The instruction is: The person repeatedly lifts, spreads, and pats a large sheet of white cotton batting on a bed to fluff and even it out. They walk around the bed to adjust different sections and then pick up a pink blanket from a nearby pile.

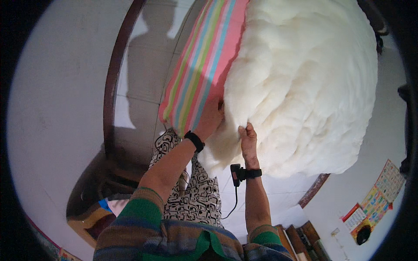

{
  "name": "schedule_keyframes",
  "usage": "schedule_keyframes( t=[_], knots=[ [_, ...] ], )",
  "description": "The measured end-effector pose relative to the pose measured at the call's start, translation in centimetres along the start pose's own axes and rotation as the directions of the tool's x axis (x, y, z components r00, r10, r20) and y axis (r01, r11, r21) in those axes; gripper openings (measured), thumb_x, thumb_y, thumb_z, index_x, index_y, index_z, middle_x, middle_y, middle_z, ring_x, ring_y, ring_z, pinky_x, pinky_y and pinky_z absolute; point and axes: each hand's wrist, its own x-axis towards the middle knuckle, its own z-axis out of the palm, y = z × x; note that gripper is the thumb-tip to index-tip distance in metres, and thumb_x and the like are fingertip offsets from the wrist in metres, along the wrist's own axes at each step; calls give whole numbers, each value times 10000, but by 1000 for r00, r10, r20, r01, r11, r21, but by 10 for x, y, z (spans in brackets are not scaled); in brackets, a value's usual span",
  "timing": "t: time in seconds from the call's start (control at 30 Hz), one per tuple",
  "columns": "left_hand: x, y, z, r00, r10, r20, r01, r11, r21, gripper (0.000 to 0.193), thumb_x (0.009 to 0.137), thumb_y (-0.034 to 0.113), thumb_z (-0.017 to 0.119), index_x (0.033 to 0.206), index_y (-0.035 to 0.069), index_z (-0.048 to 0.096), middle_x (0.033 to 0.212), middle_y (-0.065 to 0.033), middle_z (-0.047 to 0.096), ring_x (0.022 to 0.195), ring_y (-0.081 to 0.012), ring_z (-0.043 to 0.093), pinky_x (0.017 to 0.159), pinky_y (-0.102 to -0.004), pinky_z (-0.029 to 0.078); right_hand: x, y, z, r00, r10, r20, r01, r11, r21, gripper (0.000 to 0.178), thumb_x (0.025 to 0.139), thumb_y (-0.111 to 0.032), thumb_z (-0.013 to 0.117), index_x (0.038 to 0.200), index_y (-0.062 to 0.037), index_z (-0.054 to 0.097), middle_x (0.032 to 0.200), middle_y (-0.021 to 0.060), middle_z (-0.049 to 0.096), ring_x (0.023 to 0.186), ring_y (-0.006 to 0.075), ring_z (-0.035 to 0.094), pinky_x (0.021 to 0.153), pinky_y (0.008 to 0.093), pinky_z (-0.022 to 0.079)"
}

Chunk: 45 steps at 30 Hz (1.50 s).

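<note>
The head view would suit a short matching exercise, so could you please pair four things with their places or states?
Things
1. pink, blue and yellow-green striped cloth
2. fluffy cream-white wadding
3. right hand
4. black-and-cream patterned trousers

Places or states
A. pinching the wadding
B. toward the lower middle of the picture
C. along the wadding's left side
D. bulky and uneven, filling much of the upper right

Right pairs: 1-C, 2-D, 3-A, 4-B
</note>
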Motion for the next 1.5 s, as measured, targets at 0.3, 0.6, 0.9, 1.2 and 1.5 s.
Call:
schedule_keyframes(
  t=[0.3, 0.6, 0.9, 1.2, 1.5],
  knots=[
    [67, 31, -15, 890, -332, 312, 289, 941, 177, 371, 889, 226, 409, 1175, 17, 518, 1042, -239, 598, 994, -369, 568, 874, -482, 402, 12, -48, -3, 994, -29, -105, 7, 980, -198, 203, 881, -50, 506, 1076, -27, 558, 914, 28, 593, 842, 96, 515, 733, 228, 430],
    [241, 21, -41, 717, -156, 679, 258, 965, -51, 478, 844, 237, 607, 1263, 54, 468, 1157, -93, 586, 1071, -203, 537, 918, -348, 413, 176, -192, 120, 845, -377, -379, 127, 831, -541, 287, 859, -70, 565, 1135, -3, 525, 1081, 164, 576, 983, 269, 573, 829, 342, 472],
    [322, 40, -26, 688, -68, 723, 35, 998, 61, 278, 830, 131, 518, 1088, 33, 556, 1052, -215, 588, 981, -332, 574, 813, -382, 451, 308, -245, 174, 838, -404, -366, -141, 487, -862, 601, 799, -136, 620, 1322, -10, 353, 1261, 223, 447, 1143, 368, 441, 951, 425, 373],
    [391, 45, -24, 605, -149, 782, 111, 989, 102, 281, 932, 211, 488, 1161, 49, 511, 1078, -51, 578, 1031, -165, 537, 888, -308, 434, 312, -203, 39, 808, 141, -572, -40, 982, 186, 323, 854, -11, 460, 1160, -63, 548, 914, -1, 562, 781, 73, 486, 702, 220, 422],
    [464, 100, 83, 754, -205, 625, 173, 978, 112, 457, 839, 259, 607, 1201, 20, 464, 1121, -87, 570, 961, -161, 559, 842, -294, 442, 320, -210, 28, 890, -188, -417, 185, 982, -48, 328, 815, 69, 437, 1071, -75, 584, 980, 8, 593, 914, 130, 537, 819, 267, 438]
  ],
)
